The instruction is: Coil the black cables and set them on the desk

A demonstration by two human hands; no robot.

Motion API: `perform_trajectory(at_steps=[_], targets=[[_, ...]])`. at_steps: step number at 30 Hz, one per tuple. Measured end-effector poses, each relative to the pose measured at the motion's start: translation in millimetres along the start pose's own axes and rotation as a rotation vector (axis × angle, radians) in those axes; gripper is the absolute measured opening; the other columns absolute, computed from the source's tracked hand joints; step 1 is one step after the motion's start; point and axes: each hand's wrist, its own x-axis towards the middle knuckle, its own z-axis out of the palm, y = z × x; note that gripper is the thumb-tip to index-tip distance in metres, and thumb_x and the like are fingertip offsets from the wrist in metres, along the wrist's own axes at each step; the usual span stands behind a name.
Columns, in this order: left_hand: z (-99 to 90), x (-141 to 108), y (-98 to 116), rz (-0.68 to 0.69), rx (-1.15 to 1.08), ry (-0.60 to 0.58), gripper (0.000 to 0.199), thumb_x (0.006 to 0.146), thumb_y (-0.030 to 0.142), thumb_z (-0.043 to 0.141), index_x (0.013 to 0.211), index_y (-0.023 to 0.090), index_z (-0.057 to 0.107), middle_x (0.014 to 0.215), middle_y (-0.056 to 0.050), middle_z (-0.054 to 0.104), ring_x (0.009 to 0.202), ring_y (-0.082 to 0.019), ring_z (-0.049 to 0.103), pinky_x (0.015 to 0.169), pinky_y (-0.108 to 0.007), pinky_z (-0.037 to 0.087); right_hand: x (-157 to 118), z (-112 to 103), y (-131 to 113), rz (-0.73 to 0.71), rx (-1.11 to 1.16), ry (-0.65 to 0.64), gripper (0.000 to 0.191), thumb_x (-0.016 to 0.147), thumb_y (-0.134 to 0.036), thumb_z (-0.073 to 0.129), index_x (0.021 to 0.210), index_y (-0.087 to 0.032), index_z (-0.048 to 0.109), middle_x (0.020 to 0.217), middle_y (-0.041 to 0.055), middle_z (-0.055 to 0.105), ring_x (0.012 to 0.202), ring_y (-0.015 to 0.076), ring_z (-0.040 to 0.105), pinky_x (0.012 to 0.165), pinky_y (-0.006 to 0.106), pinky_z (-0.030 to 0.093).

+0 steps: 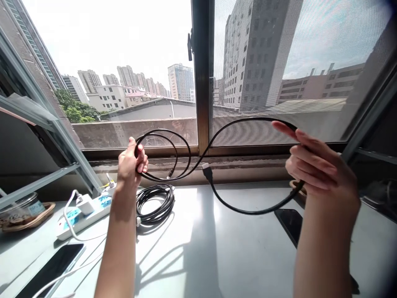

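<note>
A black cable [189,155] hangs in the air between my two hands. My left hand [133,159] is closed round the side of its loops. My right hand [310,159] grips the cable at the right, the index finger stretched to the left beneath the upper run. From the right hand a lower length curves back to a plug [206,170] dangling near the middle. Another, smaller connector [169,174] shows inside the loops. Below and right of my left wrist, a second coiled black cable [155,219] lies on the white table [242,248].
A white power strip [83,211] with plugs and a phone [51,269] are at the left. Behind them stands a jar [23,207] on a tray. Another phone [290,221] lies partly behind my right forearm. The window frame [203,82] rises behind the table.
</note>
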Motion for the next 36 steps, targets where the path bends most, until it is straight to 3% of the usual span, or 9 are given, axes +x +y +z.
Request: perform_trajectory(at_steps=[3,8,13,17,21,26,29,32,36], targets=[[-11.5,6,-1,0.107,0.049,0.102,0.042,0.087,0.046,0.052,0.059,0.017,0.050,0.034,0.008,0.034,0.025,-0.004,0.031,0.026,-0.018,0.022,-4,-5,-3,-0.022,-0.019,0.054,0.035,0.094,-0.025,0.040,0.121,-0.020,0.062,0.032,-0.0131,0.018,0.023,0.0016,-0.003,0.027,0.014,-0.006],[-28.3,9,7,0.287,0.135,0.124,0.046,0.090,0.045,0.049,0.053,0.017,0.046,0.030,0.008,0.026,0.022,-0.004,0.020,0.026,-0.025,0.006,-6,-7,-7,-0.123,-0.039,0.171,0.031,0.095,-0.027,0.043,0.115,-0.019,0.066,0.032,-0.0103,0.021,0.027,0.0042,0.000,0.024,0.019,0.002],[-19.7,-5,21,0.385,0.038,0.240,0.052,0.089,0.040,0.051,0.046,0.017,0.032,0.033,0.006,0.021,0.025,-0.003,0.020,0.029,-0.026,0.005,-2,-4,-8,-0.177,0.087,0.220,0.044,0.100,-0.035,0.027,0.096,-0.023,0.069,0.036,-0.0081,0.018,0.025,0.0044,0.009,0.024,0.017,0.008],[3.0,-20,23,0.418,0.024,0.235,0.062,0.091,0.046,0.044,0.040,0.017,0.025,0.031,0.006,0.017,0.024,-0.002,0.021,0.030,-0.025,0.007,2,12,2,-0.182,0.068,0.032,0.036,0.099,-0.034,0.029,0.098,-0.029,0.064,0.050,-0.0051,0.040,0.031,0.0045,0.035,0.026,0.014,0.022],[30.8,-40,17,0.532,0.031,0.144,0.066,0.092,0.042,0.045,0.035,0.016,0.025,0.028,0.006,0.019,0.024,-0.002,0.021,0.032,-0.025,0.011,9,32,23,-0.068,-0.111,-0.142,0.024,0.093,-0.038,0.047,0.112,-0.029,0.058,0.085,0.0004,0.063,0.071,0.0121,0.064,0.050,0.020,0.053],[53.2,-65,8,0.701,0.028,0.098,0.069,0.089,0.046,0.049,0.034,0.016,0.021,0.030,0.006,0.021,0.026,-0.003,0.022,0.035,-0.025,0.014,17,51,44,0.081,-0.209,-0.284,0.036,0.094,-0.038,0.045,0.127,-0.023,0.047,0.120,0.0095,0.061,0.106,0.0197,0.062,0.078,0.033,0.057],[58.0,-73,2,0.742,0.048,0.105,0.071,0.084,0.052,0.054,0.033,0.015,0.021,0.029,0.006,0.024,0.026,-0.003,0.023,0.037,-0.025,0.016,18,59,46,0.132,-0.153,-0.345,0.041,0.095,-0.032,0.041,0.135,-0.022,0.038,0.122,0.0108,0.061,0.099,0.0191,0.065,0.079,0.034,0.057],[61.3,-77,-5,0.783,0.115,0.110,0.073,0.080,0.057,0.056,0.031,0.014,0.023,0.028,0.006,0.027,0.026,-0.003,0.027,0.037,-0.024,0.018,17,61,44,0.114,-0.123,-0.313,0.044,0.093,-0.029,0.044,0.136,-0.024,0.037,0.117,0.0087,0.063,0.075,0.0139,0.068,0.062,0.027,0.056],[64.8,-77,-11,0.921,0.103,0.162,0.068,0.084,0.051,0.054,0.033,0.014,0.028,0.028,0.006,0.029,0.026,-0.004,0.029,0.035,-0.022,0.019,18,53,37,0.065,-0.125,-0.159,0.041,0.090,-0.036,0.049,0.129,-0.024,0.047,0.103,0.0056,0.067,0.041,0.0040,0.048,0.034,0.018,0.037]])
